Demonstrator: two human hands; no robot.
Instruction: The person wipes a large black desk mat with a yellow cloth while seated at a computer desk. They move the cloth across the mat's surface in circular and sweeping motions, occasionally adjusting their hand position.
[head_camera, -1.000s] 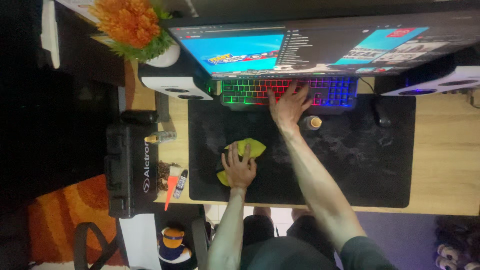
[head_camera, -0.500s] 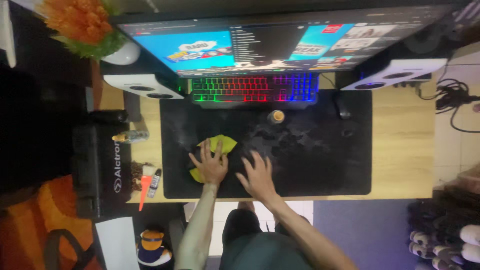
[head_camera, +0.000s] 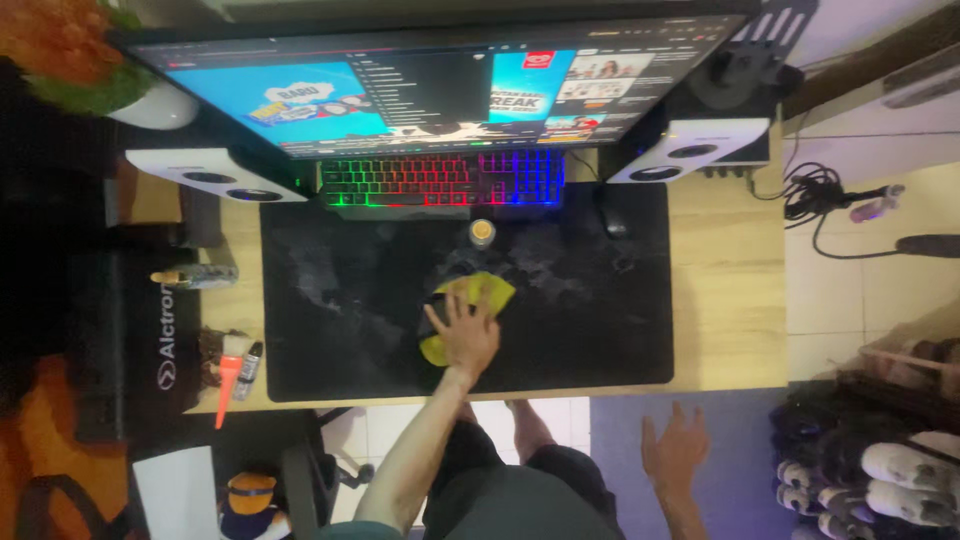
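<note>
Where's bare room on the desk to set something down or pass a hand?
Free: the wooden desk strip right of the black desk mat, below the right speaker; also the mat's left half, between the keyboard and the front edge. Crowded: mat centre, where the left hand presses a yellow cloth near a small bottle; left edge holds clutter.

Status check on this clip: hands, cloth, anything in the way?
Left hand flat on yellow cloth, on black desk mat. Right hand open, off the desk. Small capped bottle just beyond cloth.

Cloth (head_camera: 470, 300) on desk mat (head_camera: 340, 300), before keyboard (head_camera: 440, 180)
</note>
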